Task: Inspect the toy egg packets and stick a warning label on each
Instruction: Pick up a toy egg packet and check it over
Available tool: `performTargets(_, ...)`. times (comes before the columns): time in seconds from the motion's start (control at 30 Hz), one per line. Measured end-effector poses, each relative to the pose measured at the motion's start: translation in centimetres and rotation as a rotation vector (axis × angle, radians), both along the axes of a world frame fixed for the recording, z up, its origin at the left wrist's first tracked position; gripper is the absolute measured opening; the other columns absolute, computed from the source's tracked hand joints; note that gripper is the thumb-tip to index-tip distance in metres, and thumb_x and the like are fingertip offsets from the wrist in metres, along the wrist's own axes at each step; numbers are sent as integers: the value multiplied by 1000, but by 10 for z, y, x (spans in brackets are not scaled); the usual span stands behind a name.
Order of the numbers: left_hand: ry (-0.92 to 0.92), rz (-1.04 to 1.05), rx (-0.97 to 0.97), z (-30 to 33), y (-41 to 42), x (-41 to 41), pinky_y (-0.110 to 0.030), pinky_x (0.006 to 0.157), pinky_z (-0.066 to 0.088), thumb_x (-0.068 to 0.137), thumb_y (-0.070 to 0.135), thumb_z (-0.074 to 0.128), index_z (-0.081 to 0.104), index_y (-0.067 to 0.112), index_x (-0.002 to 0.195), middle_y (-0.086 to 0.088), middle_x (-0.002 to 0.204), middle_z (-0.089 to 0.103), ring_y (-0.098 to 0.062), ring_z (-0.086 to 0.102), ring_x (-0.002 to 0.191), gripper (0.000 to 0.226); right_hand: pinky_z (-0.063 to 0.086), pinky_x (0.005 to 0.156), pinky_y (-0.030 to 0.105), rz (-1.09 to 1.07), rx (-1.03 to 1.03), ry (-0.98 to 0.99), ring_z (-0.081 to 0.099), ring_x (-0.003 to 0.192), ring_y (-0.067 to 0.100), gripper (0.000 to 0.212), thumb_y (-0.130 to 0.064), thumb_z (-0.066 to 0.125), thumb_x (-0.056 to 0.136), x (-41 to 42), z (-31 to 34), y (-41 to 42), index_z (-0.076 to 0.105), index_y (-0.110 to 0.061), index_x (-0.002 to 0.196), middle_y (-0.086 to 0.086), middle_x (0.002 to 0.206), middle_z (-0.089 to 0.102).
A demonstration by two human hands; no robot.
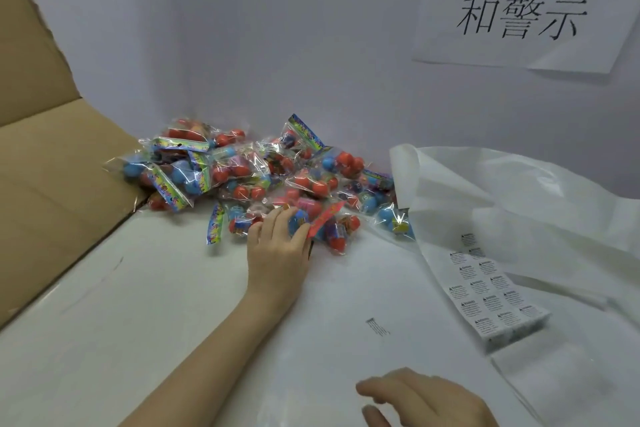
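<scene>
Left hand (277,246) grip closing on front packet (311,222) of pile; I judge it nearer. Right hand (426,399) empty, fingers loosely spread; label sheet (491,295) to its right.

Soft even light, slight blur.

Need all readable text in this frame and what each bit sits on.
"外观检查": top line of the paper sign on the wall, faded, washed out by glare.
"和警示": second line of the same sign, bold black.
Label sheet: a grid of warning labels; each seems to start with "WARNING" beside a triangle symbol, small print unreadable.
Small printed mark on the table: too small to read.
Packet headers in the pile: colourful print, blurred, unreadable.
</scene>
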State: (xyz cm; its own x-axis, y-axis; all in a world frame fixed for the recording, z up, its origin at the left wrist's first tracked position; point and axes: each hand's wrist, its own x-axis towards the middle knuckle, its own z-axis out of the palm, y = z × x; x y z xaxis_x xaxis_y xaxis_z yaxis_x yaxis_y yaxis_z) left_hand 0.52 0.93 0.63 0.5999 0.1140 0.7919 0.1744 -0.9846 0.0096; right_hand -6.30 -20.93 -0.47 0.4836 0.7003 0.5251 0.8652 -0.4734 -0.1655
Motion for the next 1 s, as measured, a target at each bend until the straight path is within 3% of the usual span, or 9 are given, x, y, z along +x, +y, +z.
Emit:
performTargets(0.1,-293,-196,-130,14,-5,-7,-30,72,41,93,17,50,68,-3,79,-14,74,71,-24,67,71,30,47,54,12,-49,249,-43,55,54,-2,34,-40,45,88,16,44,6,72,-27,73,-18,64,63)
performTargets(0.17,-374,-336,-415,39,-12,-17,-25,54,41,97,24,41,61,5,75,-6,57,62,-13,53,51,36,41,68,4,-38,396,226,56,74,-7,21,-46,56,76,24,58,10,69,-32,87,-22,79,64)
performTargets(0.27,-316,-573,-1018,72,-35,-31,-15,46,40,91,24,47,49,26,69,14,55,56,-3,51,53,22,35,80,1,-124,572,687,47,100,-15,55,-52,69,57,38,71,16,49,-47,108,-35,109,50)
performTargets(0.4,-234,-727,-1325,94,-49,-40,-14,60,51,90,35,54,61,16,85,12,70,65,-1,62,69,22,51,65,18,171,681,1150,69,82,11,58,-43,76,55,57,87,20,63,-30,109,-6,94,71)
performTargets(0.47,-18,-727,-1490,88,-49,-38,-26,82,53,66,73,53,57,21,112,9,95,69,-6,64,91,69,52,58,23,274,722,1201,70,69,23,36,-37,72,61,58,86,21,70,-26,96,4,74,70)
performTargets(0.53,242,-701,-1562,77,-55,-41,-31,83,52,41,89,56,54,25,117,5,107,66,-10,62,100,99,51,57,24,250,820,1207,68,66,23,21,-28,68,70,60,77,23,72,-25,90,6,72,69)
performTargets(0.63,339,-762,-1561,56,-68,-42,-20,60,53,65,59,71,67,17,96,1,86,74,-12,69,83,51,50,57,22,148,930,1190,69,70,21,18,-27,61,75,64,62,27,71,-25,89,4,77,70)
performTargets(0.77,290,-726,-1637,36,-70,-40,-16,55,50,72,38,73,71,21,78,6,79,71,-1,65,72,18,48,64,15,32,807,1084,64,75,10,16,-30,63,72,67,49,21,70,-28,86,-4,76,68)
performTargets(1.0,471,-745,-1543,24,-66,-40,-12,54,46,64,27,70,69,15,76,7,61,67,-2,61,59,16,42,62,32,-26,708,1192,55,58,18,12,-12,64,52,74,42,13,68,-9,63,8,59,63)
